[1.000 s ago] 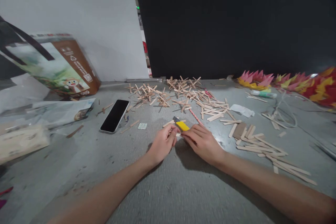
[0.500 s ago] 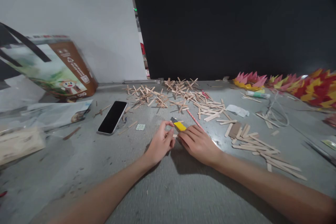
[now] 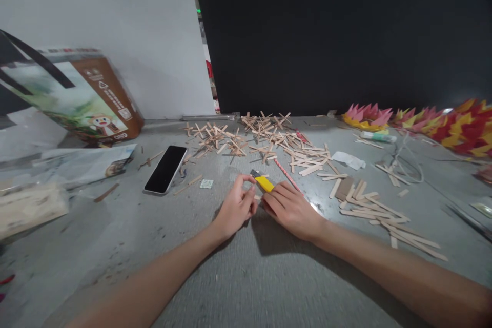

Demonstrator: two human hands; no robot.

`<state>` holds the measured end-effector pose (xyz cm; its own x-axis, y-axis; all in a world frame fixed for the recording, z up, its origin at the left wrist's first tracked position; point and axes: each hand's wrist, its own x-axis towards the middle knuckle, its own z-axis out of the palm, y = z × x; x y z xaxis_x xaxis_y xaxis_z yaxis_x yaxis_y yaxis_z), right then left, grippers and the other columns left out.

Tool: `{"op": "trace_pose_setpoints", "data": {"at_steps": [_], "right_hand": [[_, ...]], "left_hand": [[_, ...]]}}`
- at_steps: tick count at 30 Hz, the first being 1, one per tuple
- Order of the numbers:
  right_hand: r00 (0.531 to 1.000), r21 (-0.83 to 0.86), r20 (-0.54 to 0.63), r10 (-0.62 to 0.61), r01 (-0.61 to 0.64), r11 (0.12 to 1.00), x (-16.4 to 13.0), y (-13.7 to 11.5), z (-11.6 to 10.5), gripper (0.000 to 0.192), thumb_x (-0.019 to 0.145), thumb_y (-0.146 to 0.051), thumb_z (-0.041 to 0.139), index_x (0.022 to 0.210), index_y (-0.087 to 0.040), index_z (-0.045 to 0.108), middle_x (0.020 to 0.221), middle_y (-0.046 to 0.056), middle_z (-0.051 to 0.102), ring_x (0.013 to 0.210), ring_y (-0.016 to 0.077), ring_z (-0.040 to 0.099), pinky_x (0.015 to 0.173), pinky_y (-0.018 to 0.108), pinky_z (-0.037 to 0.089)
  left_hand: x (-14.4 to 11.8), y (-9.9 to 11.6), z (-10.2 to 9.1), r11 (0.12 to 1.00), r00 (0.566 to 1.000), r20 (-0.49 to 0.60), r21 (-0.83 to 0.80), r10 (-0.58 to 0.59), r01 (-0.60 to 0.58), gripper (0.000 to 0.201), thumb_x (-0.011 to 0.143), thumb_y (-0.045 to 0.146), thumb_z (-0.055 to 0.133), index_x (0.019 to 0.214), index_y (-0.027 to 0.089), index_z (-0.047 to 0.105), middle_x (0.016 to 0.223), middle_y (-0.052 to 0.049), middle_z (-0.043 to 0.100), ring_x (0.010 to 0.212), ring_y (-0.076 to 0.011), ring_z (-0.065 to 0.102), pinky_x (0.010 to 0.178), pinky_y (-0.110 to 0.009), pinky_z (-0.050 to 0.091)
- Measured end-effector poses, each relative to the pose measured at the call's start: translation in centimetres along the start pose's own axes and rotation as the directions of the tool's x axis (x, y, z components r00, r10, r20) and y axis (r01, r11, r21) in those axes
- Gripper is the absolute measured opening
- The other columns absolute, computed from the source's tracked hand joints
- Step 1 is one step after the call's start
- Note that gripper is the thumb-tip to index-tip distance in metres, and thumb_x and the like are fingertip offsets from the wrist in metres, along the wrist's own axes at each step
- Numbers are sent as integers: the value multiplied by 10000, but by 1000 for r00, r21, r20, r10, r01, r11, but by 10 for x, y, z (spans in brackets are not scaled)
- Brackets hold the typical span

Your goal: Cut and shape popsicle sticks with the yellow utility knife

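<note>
My right hand [image 3: 290, 209] is closed on a yellow utility knife [image 3: 264, 182], whose dark tip points up and left toward my left fingers. My left hand [image 3: 236, 205] has its fingers curled into a pinch, holding a small piece of wooden craft stick [image 3: 257, 197] that shows between the two hands. Most of that piece is hidden by my fingers. Just beyond my right hand, a red-and-white striped stick [image 3: 286, 174] lies slanted on the grey table [image 3: 230, 287].
Beyond my hands lie crossed craft sticks [image 3: 219, 138], with loose craft sticks [image 3: 384, 215] to the right. A phone [image 3: 166, 169] and a printed bag [image 3: 96, 97] stand left. Folded paper pieces [image 3: 461, 128], a glue stick [image 3: 378, 137] and a cable [image 3: 407, 164] occupy the far right.
The view has shifted very slightly. Both hands keep nearly the same pose, with the knife between them.
</note>
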<state>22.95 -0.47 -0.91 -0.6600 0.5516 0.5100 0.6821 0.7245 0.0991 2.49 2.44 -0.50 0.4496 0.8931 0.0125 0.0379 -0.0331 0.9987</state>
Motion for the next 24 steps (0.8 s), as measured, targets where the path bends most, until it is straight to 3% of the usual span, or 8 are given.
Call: {"op": "trace_pose_setpoints", "data": {"at_steps": [8, 12, 19, 24], "right_hand": [[998, -29, -68, -13, 11, 1000, 5, -1, -3, 217, 1077, -136, 481, 1044, -132, 696, 915, 131, 730, 878, 288, 642, 818, 457, 510], [986, 55, -120, 120, -114, 992, 4, 4, -1, 178, 1075, -161, 511, 1002, -161, 673, 864, 92, 707, 843, 255, 632, 810, 417, 512], [890, 385, -241, 386, -278, 880, -1, 11, 11, 95, 1072, -239, 574, 1066, -219, 666, 907, 67, 716, 844, 227, 664, 856, 389, 553], [796, 491, -198, 572, -425, 761, 0, 14, 13, 134, 1055, -301, 574, 1030, -235, 688, 955, 64, 765, 859, 231, 723, 838, 379, 589]], "left_hand": [[0, 2, 0, 1000, 1000, -6, 23, 6, -6, 372, 1027, 586, 495, 1161, 245, 427, 528, 119, 519, 391, -86, 383, 402, -156, 292], [-1, 4, -1, 1000, 999, -29, 19, 14, -14, 378, 1028, 592, 484, 1163, 243, 426, 540, 117, 520, 387, -87, 386, 400, -163, 273], [1, 2, -2, 999, 996, -90, -43, 27, -31, 383, 1019, 598, 515, 1148, 249, 425, 572, 106, 554, 404, -93, 431, 428, -183, 310], [2, 4, -2, 990, 989, -149, -143, -2, -20, 377, 1005, 595, 531, 1120, 248, 439, 569, 99, 556, 431, -99, 457, 460, -191, 349]]}}
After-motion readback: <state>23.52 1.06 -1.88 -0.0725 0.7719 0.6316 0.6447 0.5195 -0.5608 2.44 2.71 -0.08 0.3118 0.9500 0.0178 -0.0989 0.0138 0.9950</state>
